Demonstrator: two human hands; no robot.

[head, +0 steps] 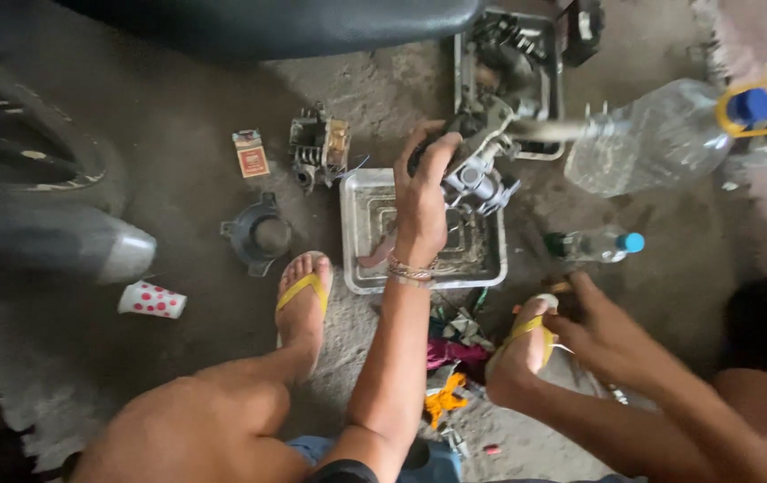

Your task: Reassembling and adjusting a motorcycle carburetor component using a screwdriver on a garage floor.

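Head view: we note the left hand [421, 192] with fingers curled tight around a grimy metal engine part [473, 170], held directly above the square tray [357, 241], likely so drips land inside. The right hand [598, 335], lower right of the tray, rests near the sandalled foot [527, 344]; we cannot tell its finger state, and a large plastic bottle [647, 139] lies tilted to the tray's upper right.

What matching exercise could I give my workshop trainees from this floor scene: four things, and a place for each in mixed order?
Things:
1. metal engine part
2. spotted paper cup
3. large clear plastic bottle
4. small red box

Places:
A. lying on its side near the grey fairing
B. held in the left hand over the white tray
C. on the floor left of the carburettor
D. tilted, pouring end toward the held part

Pairs: 1-B, 2-A, 3-D, 4-C
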